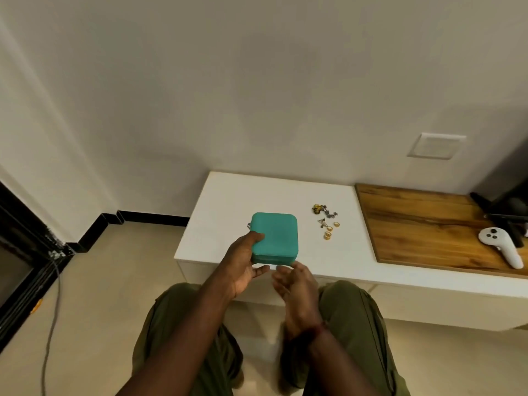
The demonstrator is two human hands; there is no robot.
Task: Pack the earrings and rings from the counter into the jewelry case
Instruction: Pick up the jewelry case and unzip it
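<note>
A closed teal jewelry case lies on the white counter near its front edge. My left hand grips the case's left front corner, thumb on the lid and fingers under the front side. My right hand is at the case's front right corner, fingertips touching its front edge, fingers curled and apart. To the right of the case lie dark and gold earrings in a small pile and a few gold rings just in front of them.
A wooden-topped section adjoins the counter on the right, with a white handheld controller and a dark device on it. A wall stands behind. A grey cable runs along the floor at left. My knees sit below the counter edge.
</note>
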